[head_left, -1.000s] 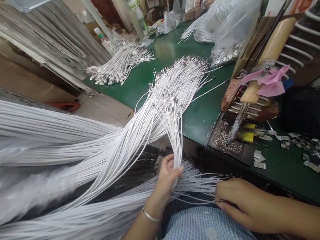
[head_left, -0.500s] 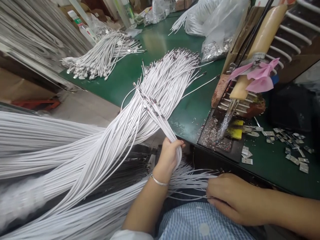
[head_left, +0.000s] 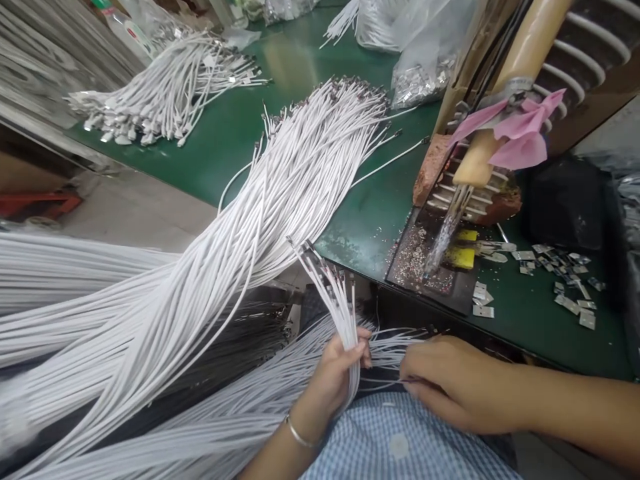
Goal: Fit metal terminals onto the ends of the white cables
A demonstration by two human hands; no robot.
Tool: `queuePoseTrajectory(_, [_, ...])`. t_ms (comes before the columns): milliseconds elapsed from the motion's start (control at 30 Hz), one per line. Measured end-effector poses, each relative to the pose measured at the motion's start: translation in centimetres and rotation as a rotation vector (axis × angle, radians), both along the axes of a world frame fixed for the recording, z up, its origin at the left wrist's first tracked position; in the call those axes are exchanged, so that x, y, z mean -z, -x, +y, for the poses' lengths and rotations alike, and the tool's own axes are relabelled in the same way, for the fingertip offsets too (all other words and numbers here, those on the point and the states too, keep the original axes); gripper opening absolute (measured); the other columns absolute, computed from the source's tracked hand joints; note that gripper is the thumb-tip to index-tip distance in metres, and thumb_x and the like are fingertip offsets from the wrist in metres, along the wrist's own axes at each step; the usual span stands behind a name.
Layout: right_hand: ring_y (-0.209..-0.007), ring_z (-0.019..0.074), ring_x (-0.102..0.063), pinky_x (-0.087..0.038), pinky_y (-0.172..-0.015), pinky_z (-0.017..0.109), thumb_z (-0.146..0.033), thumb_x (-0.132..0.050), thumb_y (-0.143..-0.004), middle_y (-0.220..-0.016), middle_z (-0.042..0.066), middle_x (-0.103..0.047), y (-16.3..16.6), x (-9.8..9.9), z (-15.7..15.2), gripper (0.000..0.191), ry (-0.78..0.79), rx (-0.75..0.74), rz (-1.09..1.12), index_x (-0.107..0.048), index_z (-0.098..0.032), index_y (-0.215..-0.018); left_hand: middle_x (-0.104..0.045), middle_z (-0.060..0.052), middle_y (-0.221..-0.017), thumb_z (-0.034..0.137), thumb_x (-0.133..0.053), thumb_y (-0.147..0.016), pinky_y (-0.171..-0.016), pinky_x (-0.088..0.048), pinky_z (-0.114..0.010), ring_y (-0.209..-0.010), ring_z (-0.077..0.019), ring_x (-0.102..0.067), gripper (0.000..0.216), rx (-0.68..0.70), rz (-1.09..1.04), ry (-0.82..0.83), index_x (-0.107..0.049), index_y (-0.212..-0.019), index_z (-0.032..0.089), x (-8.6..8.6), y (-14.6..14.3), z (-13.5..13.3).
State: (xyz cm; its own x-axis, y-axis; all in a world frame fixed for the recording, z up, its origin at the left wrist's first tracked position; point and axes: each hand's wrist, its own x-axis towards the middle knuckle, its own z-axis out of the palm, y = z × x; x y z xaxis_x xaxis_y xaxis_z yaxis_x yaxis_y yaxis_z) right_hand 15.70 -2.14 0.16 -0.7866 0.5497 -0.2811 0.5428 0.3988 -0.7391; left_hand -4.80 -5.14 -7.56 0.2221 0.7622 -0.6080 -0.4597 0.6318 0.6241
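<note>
My left hand [head_left: 337, 370] is closed around a small bunch of white cables [head_left: 336, 297], their dark-tipped ends fanned upward above the fist. Just to the right, my right hand [head_left: 453, 383] has its fingers curled at the ends of another spread of white cables [head_left: 387, 347] low over the lap. It appears to pinch some of these cables; its fingertips are partly hidden. Beyond both hands, a thick bundle of white cables [head_left: 280, 207] drapes from the green table [head_left: 360, 257] down to the lower left.
At the right stands a soldering iron [head_left: 473, 160] with a pink ribbon, its tip over a debris-covered plate [head_left: 413, 267]. Metal USB plug parts [head_left: 567, 280] lie scattered beside it. A second cable pile [head_left: 155, 100] sits at the far left, and plastic bags [head_left: 420, 73] at the back.
My left hand has drawn its cable bunch down toward the lap, off the big bundle, and the bunch now stands more upright. My right hand has barely moved. The camera view has shifted slightly.
</note>
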Motion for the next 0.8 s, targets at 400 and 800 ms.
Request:
queuePoseTrajectory(400, [-0.057, 0.0108, -0.048, -0.039, -0.056, 0.022, -0.030, -0.028, -0.095, -0.060, -0.001, -0.049, 0.4, 0.4, 0.9, 0.036, 0.235, 0.450, 0.161, -0.052, -0.015, -0.071, -0.054, 0.002, -0.041, 0.044, -0.066, -0.071, -0.037, -0.032, -0.018, -0.033, -0.0072, -0.044, 0.031, 0.183, 0.112, -0.064, -0.059, -0.068, 0.014, -1.6, 0.3, -0.3])
queuePoseTrajectory(800, [-0.055, 0.0102, -0.045, -0.039, -0.053, 0.022, -0.032, -0.042, -0.088, -0.059, -0.003, -0.049, 0.4, 0.2, 0.7, 0.024, 0.476, 0.591, 0.261, -0.049, -0.016, -0.072, -0.063, -0.003, -0.057, 0.038, -0.062, -0.077, -0.052, -0.044, -0.023, -0.051, -0.0123, -0.056, 0.025, 0.433, 0.129, -0.091, -0.061, -0.077, 0.013, -1.9, 0.9, -2.5])
